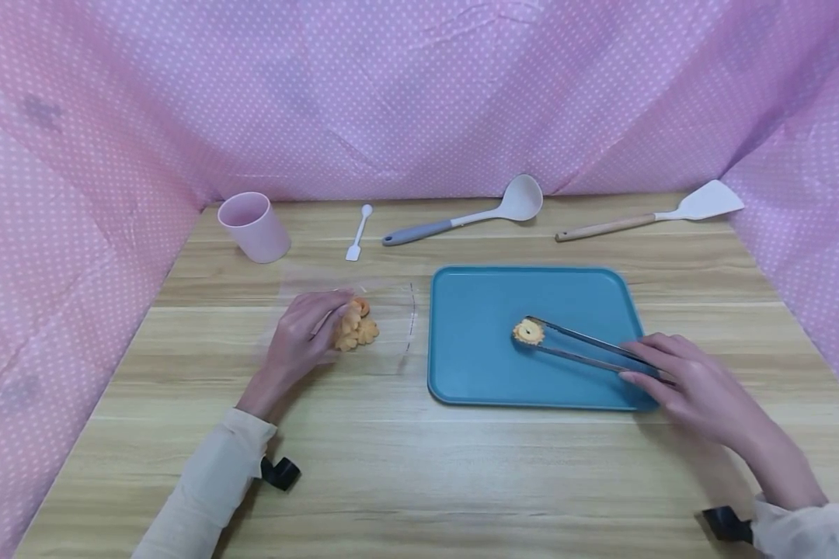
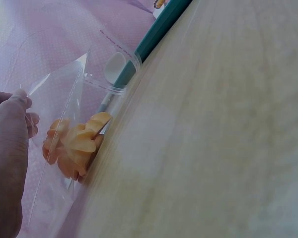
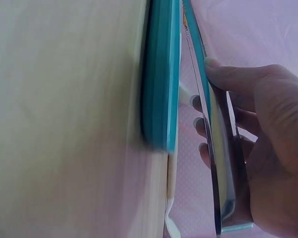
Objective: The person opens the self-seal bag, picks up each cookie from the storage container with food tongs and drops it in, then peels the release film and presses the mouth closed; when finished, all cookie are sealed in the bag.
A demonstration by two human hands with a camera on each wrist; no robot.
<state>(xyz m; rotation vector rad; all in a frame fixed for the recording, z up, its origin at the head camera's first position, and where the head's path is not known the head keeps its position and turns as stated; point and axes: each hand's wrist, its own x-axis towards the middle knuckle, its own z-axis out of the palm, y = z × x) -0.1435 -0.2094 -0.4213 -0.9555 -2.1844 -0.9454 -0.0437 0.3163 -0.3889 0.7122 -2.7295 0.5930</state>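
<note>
My left hand [image 1: 301, 330] pinches the clear plastic bag [image 2: 59, 91] by its upper film, lifting it in the left wrist view. Several flower-shaped cookies [image 1: 356, 330] lie inside the bag on the table, partly hidden behind the fingers in the head view. Thumb and fingers of my right hand [image 1: 692, 380] grip metal tongs [image 1: 594, 341]. Between the tong tips is a round, scalloped cookie [image 1: 528, 332], over the middle of the blue tray [image 1: 468, 373]. Whether that cookie touches the tray I cannot tell.
Along the back of the wooden table [image 1: 391, 481] are a pink cup [image 1: 259, 233], a small white spatula-ended stick [image 1: 359, 233], a ladle [image 1: 461, 217] and a wooden-handled turner [image 1: 650, 217]. Pink dotted cloth [image 1: 405, 101] hangs behind and at both sides.
</note>
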